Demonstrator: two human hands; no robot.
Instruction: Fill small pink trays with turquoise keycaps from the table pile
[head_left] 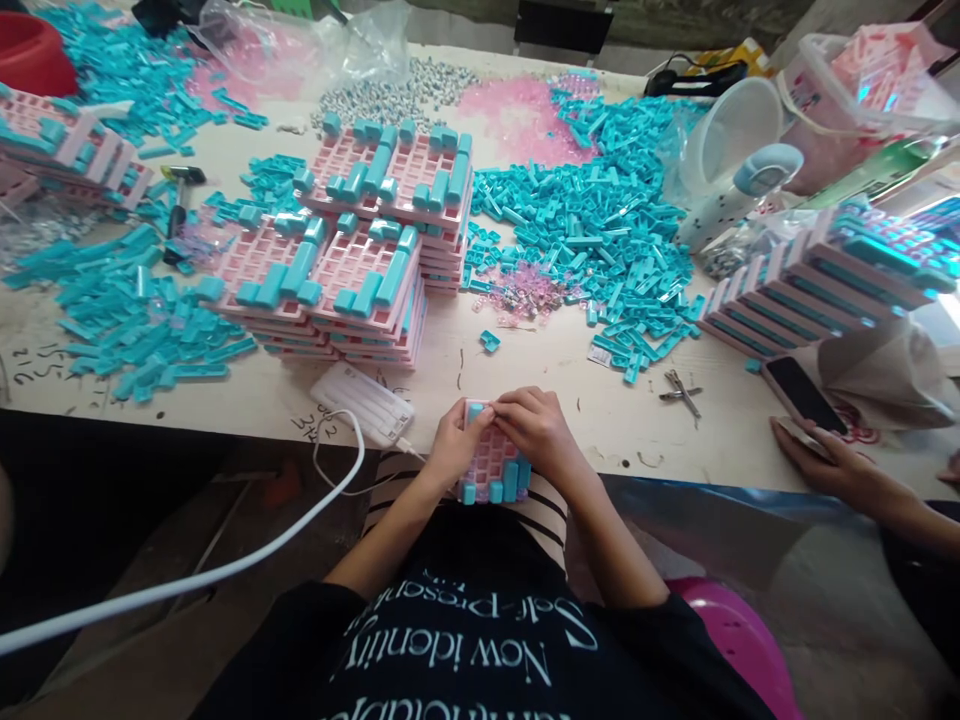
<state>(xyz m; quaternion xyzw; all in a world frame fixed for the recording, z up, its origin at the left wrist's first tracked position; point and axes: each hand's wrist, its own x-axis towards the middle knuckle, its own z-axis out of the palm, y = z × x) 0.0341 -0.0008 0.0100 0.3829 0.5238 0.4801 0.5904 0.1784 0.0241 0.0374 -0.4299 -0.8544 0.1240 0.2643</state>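
A pink keyboard frame with light-blue keycaps at its top and lower edges is held over my lap, at the table's front edge. My left hand grips its left side, with the thumb on top near a blue keycap. My right hand is closed over the frame's upper right, its fingertips pressed together close to the left thumb. Whether a small part is pinched in those fingertips is hidden. Beyond my hands a single blue keycap lies on the table.
Stacks of similar pink frames stand ahead on the left. Loose blue keycaps are heaped ahead and left. A white power bank with a cable lies nearby. Pliers lie right, near another person's hand by a phone.
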